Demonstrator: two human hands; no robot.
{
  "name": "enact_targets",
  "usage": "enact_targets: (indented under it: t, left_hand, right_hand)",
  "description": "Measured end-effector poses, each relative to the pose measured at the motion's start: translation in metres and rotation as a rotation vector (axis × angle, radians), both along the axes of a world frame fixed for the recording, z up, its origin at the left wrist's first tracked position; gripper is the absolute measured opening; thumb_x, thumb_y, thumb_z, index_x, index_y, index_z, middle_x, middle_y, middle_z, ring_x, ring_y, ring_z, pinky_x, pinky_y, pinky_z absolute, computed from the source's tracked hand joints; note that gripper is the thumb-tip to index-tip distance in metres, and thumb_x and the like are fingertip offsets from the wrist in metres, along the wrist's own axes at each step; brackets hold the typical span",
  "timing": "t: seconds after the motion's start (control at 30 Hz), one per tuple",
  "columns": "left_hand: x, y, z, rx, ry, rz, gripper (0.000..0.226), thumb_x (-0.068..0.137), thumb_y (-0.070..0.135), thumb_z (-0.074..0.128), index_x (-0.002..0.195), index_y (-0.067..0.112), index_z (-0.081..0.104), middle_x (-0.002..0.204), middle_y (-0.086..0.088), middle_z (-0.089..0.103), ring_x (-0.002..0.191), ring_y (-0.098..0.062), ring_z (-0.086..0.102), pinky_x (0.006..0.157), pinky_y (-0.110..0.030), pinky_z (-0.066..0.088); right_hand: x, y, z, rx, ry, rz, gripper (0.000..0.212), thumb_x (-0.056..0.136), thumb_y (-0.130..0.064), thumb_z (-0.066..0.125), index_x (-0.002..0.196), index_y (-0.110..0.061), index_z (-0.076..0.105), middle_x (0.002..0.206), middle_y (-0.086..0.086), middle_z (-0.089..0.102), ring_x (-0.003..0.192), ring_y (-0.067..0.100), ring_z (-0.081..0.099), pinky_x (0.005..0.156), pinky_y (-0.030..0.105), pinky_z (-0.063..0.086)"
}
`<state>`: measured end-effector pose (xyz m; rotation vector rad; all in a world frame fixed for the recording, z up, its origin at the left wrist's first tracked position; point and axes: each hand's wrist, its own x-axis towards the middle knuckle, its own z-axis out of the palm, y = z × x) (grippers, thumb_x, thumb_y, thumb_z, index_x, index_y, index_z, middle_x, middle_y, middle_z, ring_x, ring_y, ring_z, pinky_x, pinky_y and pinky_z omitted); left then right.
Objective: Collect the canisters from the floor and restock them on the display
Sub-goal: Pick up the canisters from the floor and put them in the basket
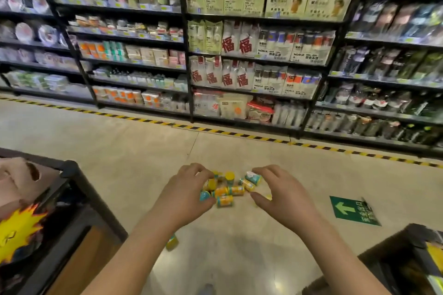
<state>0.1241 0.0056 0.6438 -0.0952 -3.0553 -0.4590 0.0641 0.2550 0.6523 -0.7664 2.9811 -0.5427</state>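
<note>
**Step: gathering on the floor, nothing restocked yet**

Canisters (pixel 226 190) sit in a loose pile on the floor (pixel 134 151), directly between the two hands. Left hand (pixel 189 190) is cupped over the pile's left edge, with fingers curled on top and thumb low. It touches them, but I can't tell if it has a real grip. Right hand (pixel 281 193) is in a wide claw with the thumb spread. Its fingertips are at the teal-capped one on the pile's right side, clasping nothing I can confirm.

Stray canister (pixel 172 242) lies nearer the body, just beside the left forearm and apart from the pile.

My read is that this is the scoop phase. The next move calls for closing both hands inward and lifting the pile as a bunch. After that, grab the stray, then turn to the display stand (pixel 72 172) out past the left hand.

Materials:
- The canisters are small, short cylinders with yellow or teal caps and glossy yellow-orange wrap. Most lie on their sides.
- They look smooth and should roll easily.
- The floor is polished, hard and slightly reflective, so expect escapes if the squeeze is uneven.
- The stand has a dark frame with rounded corners.
</note>
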Motion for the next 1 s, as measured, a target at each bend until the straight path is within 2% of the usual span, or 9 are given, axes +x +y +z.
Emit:
enact_targets:
  t: [0.17, 0.23, 0.37, 0.57, 0.63, 0.7, 0.8, 0.9, 1.0]
  left_hand:
    - [-0.111, -0.032, -0.027, 0.09, -0.091, -0.091, 0.058, 0.085, 0.049, 0.07, 0.138, 0.032, 0.053, 0.133, 0.011, 0.046, 0.125, -0.016, 0.044, 0.099, -0.033, 0.044]
    - [-0.15, -0.035, -0.033, 0.104, -0.121, -0.113, 0.058, 0.084, 0.05, 0.071, 0.136, 0.031, 0.054, 0.133, 0.01, 0.046, 0.125, -0.016, 0.044, 0.098, -0.035, 0.045]
    - [-0.211, -0.033, -0.046, 0.112, -0.241, -0.157, 0.076, 0.073, 0.07, 0.051, 0.139, 0.031, 0.051, 0.136, 0.01, 0.045, 0.127, -0.017, 0.043, 0.098, -0.035, 0.044]
    - [-0.288, -0.023, -0.08, 0.105, -0.31, -0.151, 0.095, 0.06, 0.08, 0.026, 0.139, 0.034, 0.049, 0.137, 0.009, 0.044, 0.128, -0.016, 0.042, 0.095, -0.033, 0.046]
    - [-0.315, -0.015, -0.092, 0.121, -0.345, -0.13, 0.088, 0.065, 0.079, 0.035, 0.139, 0.034, 0.049, 0.137, 0.009, 0.044, 0.127, -0.017, 0.043, 0.097, -0.035, 0.047]
    - [-0.344, -0.003, -0.109, 0.128, -0.379, -0.115, 0.074, 0.075, 0.07, 0.053, 0.139, 0.032, 0.049, 0.137, 0.009, 0.044, 0.128, -0.018, 0.043, 0.099, -0.037, 0.046]
    - [-0.392, 0.019, -0.142, 0.175, -0.367, -0.103, 0.078, 0.071, 0.068, 0.046, 0.138, 0.028, 0.052, 0.136, 0.006, 0.047, 0.126, -0.019, 0.045, 0.099, -0.033, 0.045]
    - [-0.437, 0.037, -0.189, 0.193, -0.435, -0.073, 0.072, 0.071, 0.062, 0.055, 0.135, 0.029, 0.054, 0.137, 0.007, 0.047, 0.126, -0.017, 0.046, 0.098, -0.031, 0.046]
    - [-0.47, 0.044, -0.248, 0.227, -0.416, -0.032, 0.064, 0.074, 0.06, 0.061, 0.13, 0.029, 0.059, 0.132, 0.006, 0.051, 0.124, -0.019, 0.052, 0.095, -0.035, 0.05]
  right_hand:
    - [-0.095, -0.023, -0.014, 0.087, -0.042, -0.057, 0.056, 0.092, -0.048, 0.064, 0.143, -0.032, 0.05, 0.141, -0.008, 0.051, 0.126, 0.017, 0.052, 0.1, 0.03, 0.043]
    - [-0.127, -0.025, -0.021, 0.112, -0.072, -0.064, 0.056, 0.09, -0.045, 0.067, 0.142, -0.031, 0.052, 0.14, -0.006, 0.052, 0.123, 0.02, 0.054, 0.096, 0.03, 0.042]
    - [-0.18, -0.023, -0.039, 0.134, -0.126, -0.099, 0.058, 0.086, -0.047, 0.07, 0.14, -0.031, 0.054, 0.133, -0.007, 0.056, 0.117, 0.022, 0.058, 0.091, 0.032, 0.046]
    - [-0.264, -0.014, -0.073, 0.157, -0.186, -0.08, 0.059, 0.088, -0.045, 0.068, 0.143, -0.031, 0.051, 0.138, -0.004, 0.054, 0.118, 0.022, 0.056, 0.092, 0.034, 0.045]
    - [-0.294, -0.007, -0.09, 0.157, -0.217, -0.066, 0.06, 0.087, -0.044, 0.069, 0.143, -0.03, 0.051, 0.138, -0.003, 0.054, 0.119, 0.024, 0.056, 0.092, 0.036, 0.045]
    - [-0.323, 0.003, -0.108, 0.123, -0.248, -0.067, 0.061, 0.086, -0.041, 0.072, 0.142, -0.029, 0.053, 0.137, -0.003, 0.055, 0.118, 0.025, 0.057, 0.091, 0.037, 0.046]
    - [-0.373, 0.021, -0.139, 0.087, -0.285, -0.059, 0.059, 0.082, -0.039, 0.074, 0.138, -0.028, 0.057, 0.134, -0.003, 0.057, 0.116, 0.025, 0.058, 0.089, 0.038, 0.048]
    - [-0.426, 0.036, -0.177, 0.072, -0.3, -0.063, 0.058, 0.082, -0.038, 0.074, 0.136, -0.027, 0.059, 0.131, -0.003, 0.058, 0.112, 0.025, 0.06, 0.087, 0.037, 0.048]
    - [-0.472, 0.039, -0.227, 0.065, -0.325, -0.055, 0.058, 0.086, -0.039, 0.071, 0.14, -0.028, 0.055, 0.135, -0.003, 0.054, 0.117, 0.024, 0.057, 0.091, 0.034, 0.044]
